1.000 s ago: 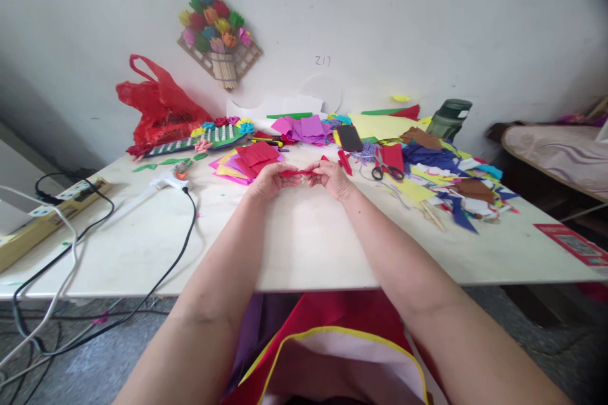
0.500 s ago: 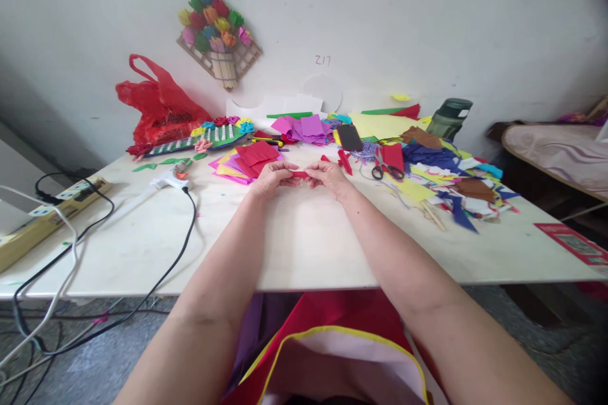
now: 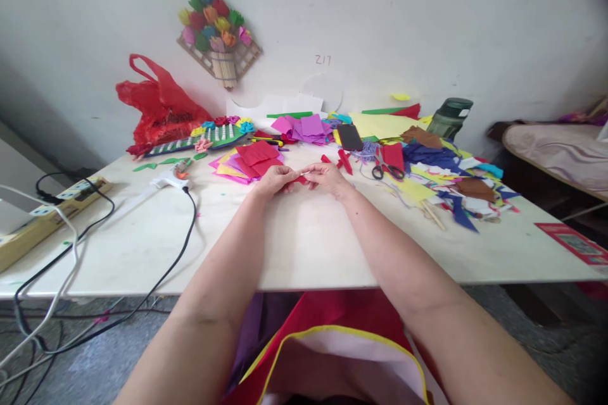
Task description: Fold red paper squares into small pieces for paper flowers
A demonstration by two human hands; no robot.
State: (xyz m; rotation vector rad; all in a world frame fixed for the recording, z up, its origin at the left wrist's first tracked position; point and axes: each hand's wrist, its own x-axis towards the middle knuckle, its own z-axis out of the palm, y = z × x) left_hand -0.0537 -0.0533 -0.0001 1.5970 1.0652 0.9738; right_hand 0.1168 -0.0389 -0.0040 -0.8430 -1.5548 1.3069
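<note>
Over the middle of the table, my left hand (image 3: 276, 180) and my right hand (image 3: 327, 178) meet at the fingertips. Both are closed on a small red paper piece (image 3: 300, 180), most of it hidden by the fingers. A stack of red, yellow and pink paper sheets (image 3: 256, 157) lies just behind my left hand. Several small red rolled pieces (image 3: 344, 162) rest behind my right hand. Black-handled scissors (image 3: 387, 171) lie farther right on red paper.
A white glue gun (image 3: 170, 181) with its black cord lies left, near a power strip (image 3: 52, 215). Colored scraps (image 3: 432, 161) spread over the right side. At the back are a red bag (image 3: 161, 104), a phone (image 3: 349, 137) and a green bottle (image 3: 450, 119).
The fingertips have come closer together and now touch. Less of the red piece shows between them, and it sits a little lower.
</note>
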